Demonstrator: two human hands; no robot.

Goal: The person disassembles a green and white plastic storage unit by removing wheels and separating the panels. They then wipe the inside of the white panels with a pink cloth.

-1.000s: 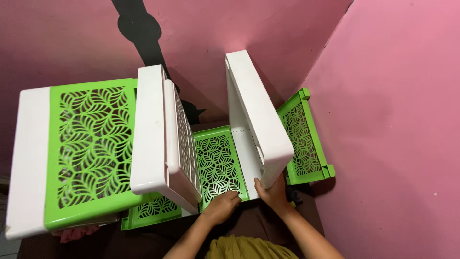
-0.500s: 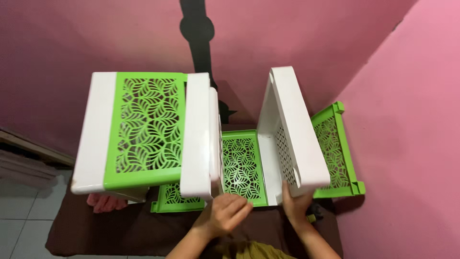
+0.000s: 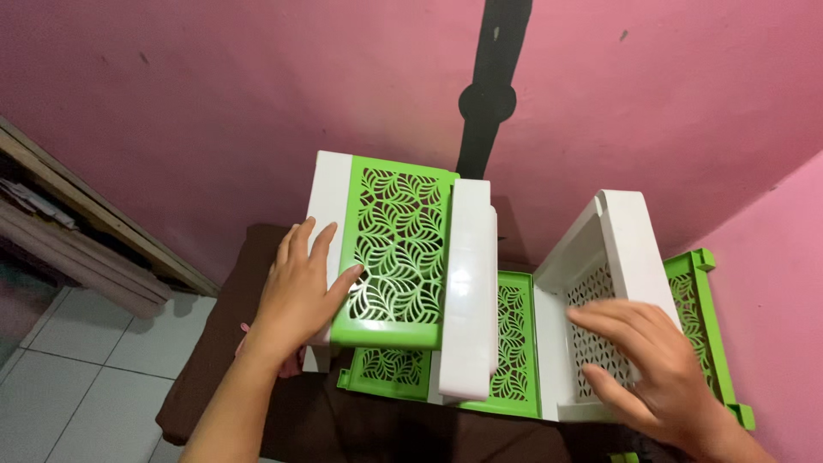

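Two hands, left (image 3: pixel 302 291) and right (image 3: pixel 656 369), spread flat on a green-and-white crate (image 3: pixel 403 257) over brown cloth (image 3: pixel 225 326), pink walls (image 3: pixel 257 103).

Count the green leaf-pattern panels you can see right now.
3: one panel on the raised white frame under the left hand; one flat base panel below, in the middle; one side panel at far right, beyond the right hand. Others may be hidden.

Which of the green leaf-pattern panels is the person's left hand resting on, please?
The raised top panel, framed by white side strips. The left hand lies flat on its left edge; the other green panels sit lower, beneath it and at far right.
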